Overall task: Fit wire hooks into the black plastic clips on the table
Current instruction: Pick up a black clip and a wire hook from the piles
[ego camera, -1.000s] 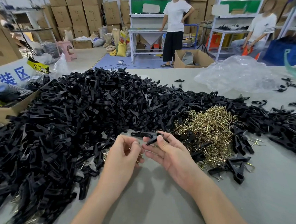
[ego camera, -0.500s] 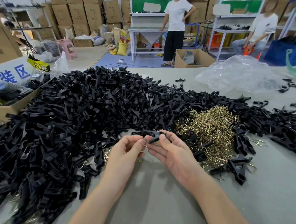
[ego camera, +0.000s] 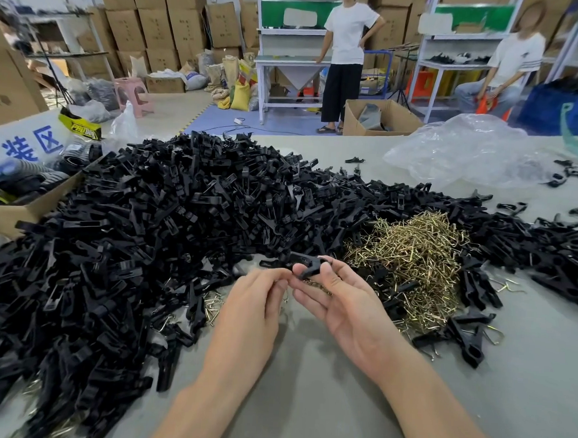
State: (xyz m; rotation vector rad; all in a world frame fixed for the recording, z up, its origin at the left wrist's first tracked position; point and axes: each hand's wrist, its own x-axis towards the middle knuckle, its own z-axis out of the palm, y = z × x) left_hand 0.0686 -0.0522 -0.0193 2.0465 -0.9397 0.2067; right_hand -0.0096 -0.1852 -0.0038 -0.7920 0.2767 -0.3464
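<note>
right hand (ego camera: pixel 343 308) clip (ego camera: pixel 310 269), left hand (ego camera: pixel 253 304) hook (ego camera: pixel 287 294)

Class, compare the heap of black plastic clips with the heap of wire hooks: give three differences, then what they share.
The clip heap is matt black; the hook heap is shiny brass-coloured. The clip heap sprawls across the table; the hook heap is a far smaller mound. Clips are chunky; hooks are thin bent wire. Both lie loose and jumbled.
</note>
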